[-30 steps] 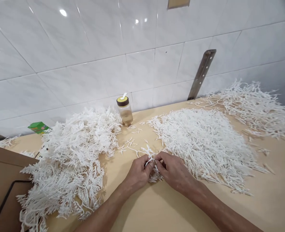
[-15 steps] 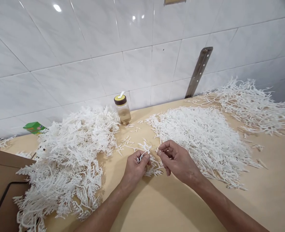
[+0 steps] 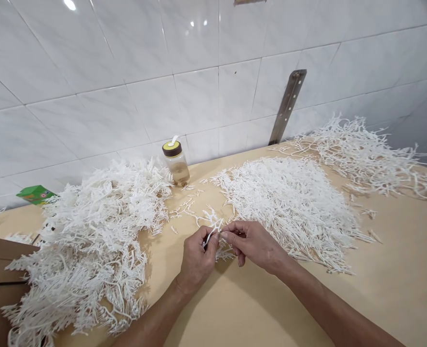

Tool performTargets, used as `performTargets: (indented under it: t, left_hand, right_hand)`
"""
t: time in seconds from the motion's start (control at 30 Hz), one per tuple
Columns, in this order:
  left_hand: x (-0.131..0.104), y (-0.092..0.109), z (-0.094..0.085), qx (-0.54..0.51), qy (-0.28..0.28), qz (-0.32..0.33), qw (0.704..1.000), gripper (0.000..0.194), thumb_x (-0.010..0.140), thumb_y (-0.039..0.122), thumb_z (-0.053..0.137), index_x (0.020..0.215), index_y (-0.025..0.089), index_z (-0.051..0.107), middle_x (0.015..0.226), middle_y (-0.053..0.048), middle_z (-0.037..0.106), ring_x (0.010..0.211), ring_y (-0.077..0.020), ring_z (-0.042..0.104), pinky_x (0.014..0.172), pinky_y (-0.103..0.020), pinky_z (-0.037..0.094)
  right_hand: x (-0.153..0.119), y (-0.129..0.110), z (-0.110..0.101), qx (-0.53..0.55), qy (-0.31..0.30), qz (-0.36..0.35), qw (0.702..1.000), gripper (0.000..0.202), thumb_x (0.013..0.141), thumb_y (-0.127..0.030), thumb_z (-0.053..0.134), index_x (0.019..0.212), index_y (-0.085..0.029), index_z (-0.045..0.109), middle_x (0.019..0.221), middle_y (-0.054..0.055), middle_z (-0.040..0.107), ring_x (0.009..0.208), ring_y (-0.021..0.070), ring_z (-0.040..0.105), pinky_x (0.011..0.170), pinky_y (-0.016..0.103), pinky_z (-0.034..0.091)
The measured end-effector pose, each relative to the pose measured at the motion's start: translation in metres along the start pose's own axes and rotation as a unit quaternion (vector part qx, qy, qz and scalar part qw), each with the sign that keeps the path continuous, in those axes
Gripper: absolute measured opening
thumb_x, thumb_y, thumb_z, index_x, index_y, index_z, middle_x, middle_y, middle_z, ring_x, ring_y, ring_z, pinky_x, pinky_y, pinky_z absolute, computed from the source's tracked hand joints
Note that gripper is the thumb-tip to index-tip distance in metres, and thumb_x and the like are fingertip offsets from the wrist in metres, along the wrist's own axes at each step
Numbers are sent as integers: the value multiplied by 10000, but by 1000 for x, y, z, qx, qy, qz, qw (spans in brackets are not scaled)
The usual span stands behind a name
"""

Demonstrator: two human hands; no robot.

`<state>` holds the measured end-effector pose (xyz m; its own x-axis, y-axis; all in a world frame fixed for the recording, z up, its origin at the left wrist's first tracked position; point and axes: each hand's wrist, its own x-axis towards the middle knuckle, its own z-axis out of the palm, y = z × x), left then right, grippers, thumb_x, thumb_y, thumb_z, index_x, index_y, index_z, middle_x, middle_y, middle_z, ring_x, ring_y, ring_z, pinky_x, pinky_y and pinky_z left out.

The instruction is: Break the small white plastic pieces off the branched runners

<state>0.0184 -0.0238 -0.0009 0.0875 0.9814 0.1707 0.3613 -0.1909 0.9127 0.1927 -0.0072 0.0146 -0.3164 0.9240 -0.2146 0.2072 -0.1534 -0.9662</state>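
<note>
Between thumb and fingers, my left hand (image 3: 199, 255) pinches a white branched plastic piece (image 3: 213, 220) that looks like a moulding sprue, its thin twigs pointing up and away from me. My right hand (image 3: 247, 243) is closed in a pinch against the same piece, its fingertips close to my left thumb. Exactly which twig the right fingers grip is too small to make out. Loose white twigs lie on the table under and beyond both hands. A dense heap of small white pieces (image 3: 289, 207) spreads just right of my right hand.
A tall heap of white branched pieces (image 3: 98, 231) covers the left side. Behind it stand a lidded bottle (image 3: 179, 168) and a green packet (image 3: 36, 194). Thin bare branches (image 3: 372, 154) lie far right. A cardboard box (image 3: 4, 284) is at lower left; a metal bracket (image 3: 287, 108) leans on the tiled wall.
My right hand has moved left, from apart to meeting the branched piece in my left hand. The whole view has shifted slightly, so the heaps appear further left.
</note>
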Motion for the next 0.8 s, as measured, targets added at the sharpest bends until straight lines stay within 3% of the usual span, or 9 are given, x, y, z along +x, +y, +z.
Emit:
performTargets:
  t: [0.17,0.33,0.57,0.8]
  left_hand:
    - [-2,-3,0,76,0,44,996,237,929,332,506,782,172,600,602,27,513,543,-103,438,540,-219,358]
    - [-1,-1,-1,55,-7,5,998,273,932,378,499,770,175,583,608,23,528,545,-106,444,535,-220,356]
    - [-2,2,1,12,-10,-24,1000,267,892,399,569,750,173,594,603,29,523,544,-103,428,534,-218,347]
    - [1,4,1,13,15,-57,998,263,873,381,587,727,165,623,620,17,569,579,-113,470,558,-220,362]
  right_hand:
    - [2,0,2,-25,5,13,1000,174,856,-353,597,837,-193,662,549,-54,581,407,111,592,437,208,463]
    - [1,1,5,-61,3,5,998,158,859,-316,561,819,-205,665,558,-54,581,418,117,608,441,208,456]
    - [-4,-2,11,-163,61,-53,983,177,852,-238,509,815,-216,680,558,-33,603,436,130,579,457,226,452]
    - [-6,-1,12,-225,44,-105,968,227,866,-205,476,759,-212,677,566,-30,551,456,113,520,451,213,382]
